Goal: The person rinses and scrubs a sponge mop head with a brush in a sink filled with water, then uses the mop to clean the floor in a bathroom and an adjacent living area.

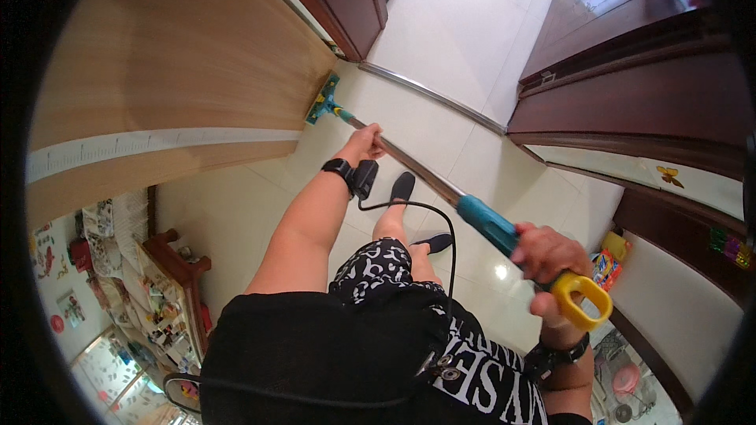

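A long-handled mop (422, 174) with a metal pole crosses the view on a slant. Around the metal pole, not far above the mop head, my left hand (364, 144) is closed. My right hand (552, 260) grips the teal upper handle, just below its yellow loop end. The teal and yellow mop head (323, 99) stands tilted on edge against the bottom of a wooden cabinet or door panel (207, 65), where it meets the tiled floor (407, 112). Both wrists wear black bands, and a black device with a cable sits at the left one.
A metal threshold strip (434, 97) crosses the doorway ahead, between dark wood frames. A dark door (590, 29) stands at the right. At lower left is a wooden cabinet (183, 271) with many small items. Colourful packages (606, 265) lie by the right wall. My feet are on the tiles beneath the pole.
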{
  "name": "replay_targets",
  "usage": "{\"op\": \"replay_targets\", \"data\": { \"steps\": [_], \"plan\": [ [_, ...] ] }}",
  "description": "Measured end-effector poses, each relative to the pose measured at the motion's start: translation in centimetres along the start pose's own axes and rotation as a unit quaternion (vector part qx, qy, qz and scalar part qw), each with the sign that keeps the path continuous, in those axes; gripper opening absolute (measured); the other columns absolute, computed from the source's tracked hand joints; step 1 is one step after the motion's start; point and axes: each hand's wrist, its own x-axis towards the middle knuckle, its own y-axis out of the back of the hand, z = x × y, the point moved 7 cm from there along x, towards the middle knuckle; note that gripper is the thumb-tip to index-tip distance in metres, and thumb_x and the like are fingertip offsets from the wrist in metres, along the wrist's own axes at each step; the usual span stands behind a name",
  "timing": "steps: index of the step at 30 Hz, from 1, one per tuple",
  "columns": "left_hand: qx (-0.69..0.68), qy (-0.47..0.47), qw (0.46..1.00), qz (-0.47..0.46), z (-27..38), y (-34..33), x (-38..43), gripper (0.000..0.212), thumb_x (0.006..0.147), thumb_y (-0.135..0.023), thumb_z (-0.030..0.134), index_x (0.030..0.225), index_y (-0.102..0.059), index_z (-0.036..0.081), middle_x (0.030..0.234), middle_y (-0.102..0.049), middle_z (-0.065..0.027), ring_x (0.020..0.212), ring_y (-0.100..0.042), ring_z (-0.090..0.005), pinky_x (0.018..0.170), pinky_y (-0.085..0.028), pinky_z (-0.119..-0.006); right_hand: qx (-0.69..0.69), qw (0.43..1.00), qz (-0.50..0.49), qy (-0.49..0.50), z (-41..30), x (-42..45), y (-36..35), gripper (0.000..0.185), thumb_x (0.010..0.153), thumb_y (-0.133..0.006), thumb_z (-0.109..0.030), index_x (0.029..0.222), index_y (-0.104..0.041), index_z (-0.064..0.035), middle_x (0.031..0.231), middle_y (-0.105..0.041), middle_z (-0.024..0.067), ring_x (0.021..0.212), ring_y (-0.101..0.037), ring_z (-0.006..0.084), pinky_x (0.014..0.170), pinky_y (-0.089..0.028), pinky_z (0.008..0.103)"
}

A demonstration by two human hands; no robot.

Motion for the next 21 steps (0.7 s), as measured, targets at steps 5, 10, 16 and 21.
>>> {"op": "replay_targets", "data": {
  "steps": [5, 10, 16, 21],
  "plan": [
    [0.074, 0.034, 0.996, 0.023, -1.4, 1.0, -0.9, 0.037, 0.080, -0.055, 0.029, 0.052, -0.046, 0.008, 0.047, -0.043, -0.0064, 0.041, -0.043, -0.0185, 0.047, -0.047, -0.037, -0.019, 1.000, -0.012, -0.016, 0.4, 0.6, -1.1, 0.033, 0.073, -0.078, -0.025, 0.074, -0.049, -0.0101, 0.069, -0.056, 0.0029, 0.074, -0.059, 0.0212, 0.088, -0.044, 0.0429],
    [0.149, 0.076, 0.986, 0.027, -7.0, -1.9, -3.9, 0.033, 0.079, -0.051, 0.032, 0.059, -0.049, 0.006, 0.052, -0.044, -0.0040, 0.044, -0.038, -0.0161, 0.054, -0.048, -0.040, -0.015, 0.998, 0.043, -0.047, -1.8, -3.7, 1.7, 0.032, 0.072, -0.078, -0.021, 0.066, -0.049, -0.0097, 0.064, -0.055, 0.0021, 0.069, -0.058, 0.0204, 0.085, -0.044, 0.0416],
    [0.249, 0.146, 0.957, -0.010, -16.9, -5.6, -8.0, 0.029, 0.075, -0.050, 0.035, 0.067, -0.051, 0.007, 0.055, -0.043, -0.0040, 0.047, -0.041, -0.0178, 0.056, -0.048, -0.041, -0.006, 0.998, 0.034, -0.052, -4.7, -13.3, 5.2, 0.031, 0.070, -0.080, -0.019, 0.065, -0.051, -0.0077, 0.063, -0.056, 0.0044, 0.069, -0.060, 0.0230, 0.083, -0.046, 0.0413],
    [0.233, 0.207, 0.943, -0.119, -25.9, -11.1, -10.6, 0.027, 0.074, -0.050, 0.032, 0.063, -0.044, 0.009, 0.054, -0.040, -0.0039, 0.045, -0.040, -0.0169, 0.053, -0.047, -0.037, -0.025, 0.989, 0.126, -0.071, -8.3, -22.9, 9.1, 0.033, 0.070, -0.078, -0.019, 0.061, -0.049, -0.0073, 0.061, -0.055, 0.0045, 0.064, -0.059, 0.0224, 0.081, -0.047, 0.0414]
  ]
}}
